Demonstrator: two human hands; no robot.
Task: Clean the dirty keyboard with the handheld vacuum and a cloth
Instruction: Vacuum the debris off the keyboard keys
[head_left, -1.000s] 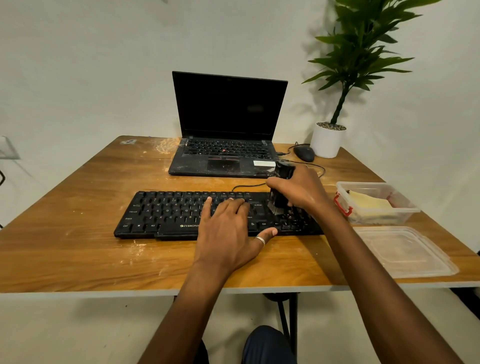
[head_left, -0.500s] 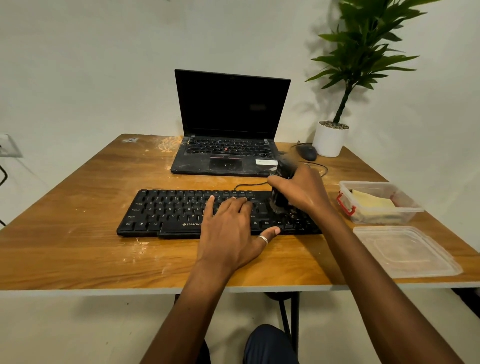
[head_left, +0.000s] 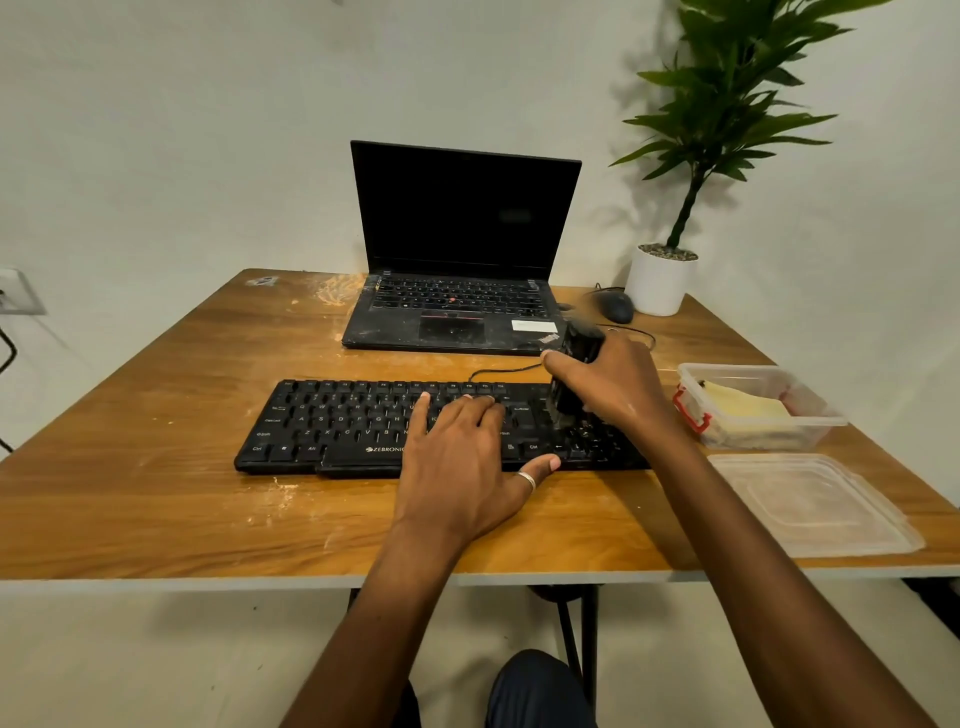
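A black keyboard (head_left: 343, 421) lies across the middle of the wooden table (head_left: 156, 405), with pale dust on its right end. My left hand (head_left: 467, 462) rests flat on the keys right of centre, fingers straight, a ring on the thumb. My right hand (head_left: 618, 389) grips a small black handheld vacuum (head_left: 576, 358) held upright, its nozzle down on the keyboard's right key block. A yellow cloth (head_left: 743, 408) lies folded inside a clear plastic box (head_left: 810, 421) at the right.
A dusty black laptop (head_left: 462, 260) stands open behind the keyboard. A black mouse (head_left: 615, 306) and a potted plant (head_left: 660, 280) sit at the back right. The box's clear lid (head_left: 810, 504) lies near the front right edge. Pale crumbs mark the table.
The vacuum in my right hand has shifted slightly over the keyboard's right end. My left hand has stayed flat on the keys.
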